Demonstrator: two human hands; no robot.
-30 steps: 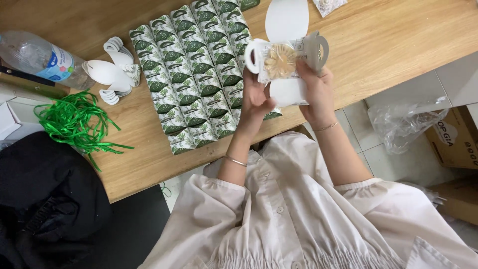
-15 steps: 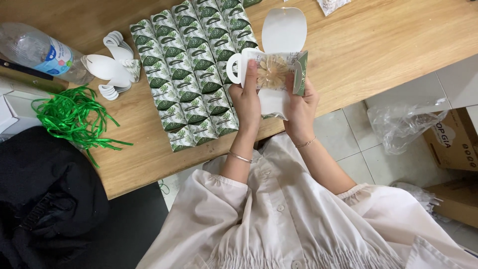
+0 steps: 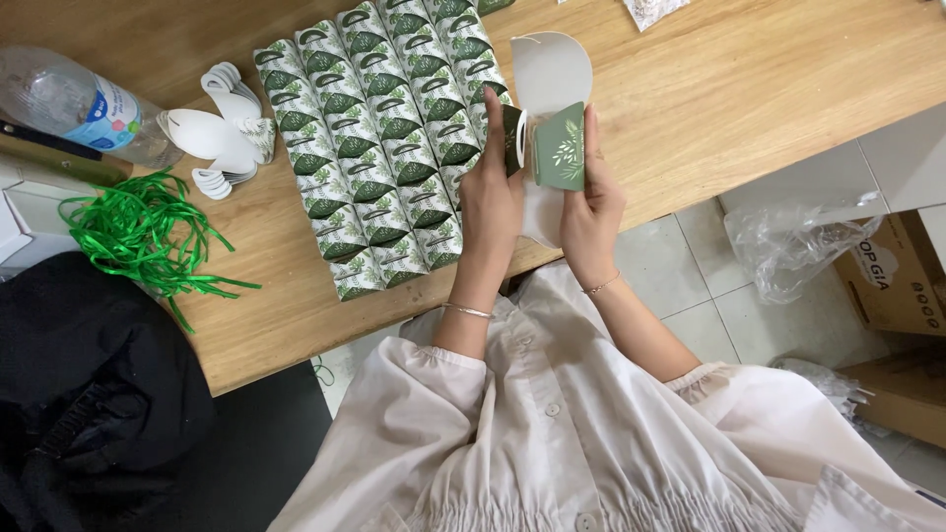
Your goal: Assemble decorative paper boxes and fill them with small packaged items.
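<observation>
Both my hands hold a small green-and-white leaf-patterned paper box just above the wooden table's near edge. My left hand presses its left side and my right hand presses its right side, so the flaps stand folded together. A white rounded flap of the box sticks up beyond my fingers. To the left of my hands lie several rows of finished boxes with the same leaf pattern, packed side by side.
A stack of flat white box blanks lies left of the rows. A clear plastic bottle lies at the far left. Green ribbon strands sit near the table edge above a black bag. A cardboard carton and plastic wrap are on the floor.
The box was open with straw-coloured filling showing; my hands have pushed the flaps together and drawn it slightly lower, so the filling is hidden.
</observation>
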